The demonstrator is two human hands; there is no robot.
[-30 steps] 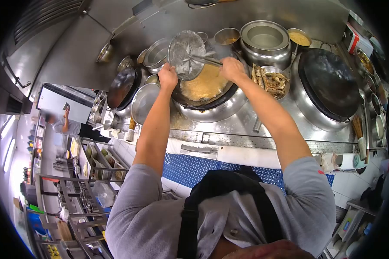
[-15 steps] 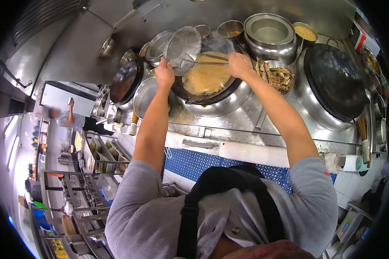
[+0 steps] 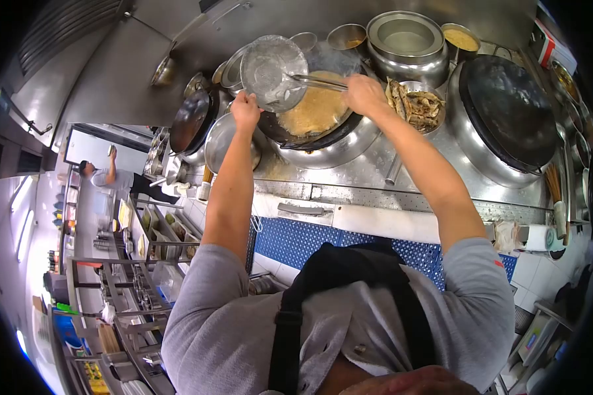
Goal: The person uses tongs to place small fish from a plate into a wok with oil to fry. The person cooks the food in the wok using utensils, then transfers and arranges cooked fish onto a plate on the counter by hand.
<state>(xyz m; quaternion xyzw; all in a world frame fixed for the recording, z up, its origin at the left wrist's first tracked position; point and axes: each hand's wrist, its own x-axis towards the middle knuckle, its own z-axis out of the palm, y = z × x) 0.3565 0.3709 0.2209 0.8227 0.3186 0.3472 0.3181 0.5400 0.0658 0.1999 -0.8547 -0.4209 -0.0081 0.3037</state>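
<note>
My left hand [image 3: 246, 109] grips the rim of a round, shiny bowl [image 3: 270, 59], tilted over the near-left side of a wok. A wet-looking film coats the bowl's inside. My right hand [image 3: 366, 95] is closed around long, thin metal tongs [image 3: 319, 81], whose tips reach into the bowl. Below them, pale brown, frothy liquid [image 3: 316, 112] fills the wok [image 3: 286, 137], and steam rises at the back. To the right of my right hand, a strainer [image 3: 435, 135] holds browned fried pieces [image 3: 420, 108], its handle pointing toward me.
A large steel pot [image 3: 412, 69] stands behind the wok, between smaller pots. A dark wok [image 3: 510, 112] sits at right, another [image 3: 191, 122] at left. A cleaver [image 3: 303, 210] lies on the front ledge. Another person [image 3: 112, 178] stands far left, near shelving.
The tongs have lifted from over the wok's liquid to inside the bowl. The bowl has shifted slightly toward the wok's middle and turned its inside more toward me.
</note>
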